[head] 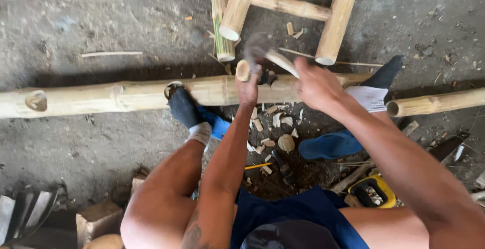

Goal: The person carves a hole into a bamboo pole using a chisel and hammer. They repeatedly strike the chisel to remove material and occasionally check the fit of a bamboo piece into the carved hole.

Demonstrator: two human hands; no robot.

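Smooth pale bamboo pole (126, 95) on rough matt concrete floor (76, 21)

hammer head (256, 44) motion-blurred, bamboo pole (101, 97) cut off left

I count two hands (247, 90) (316, 85), two socked feet (184, 108), one blue sandal (331, 145), one bamboo frame (290, 5).

Soft daylight, shadow behind pole, blurred hammer, curved edges
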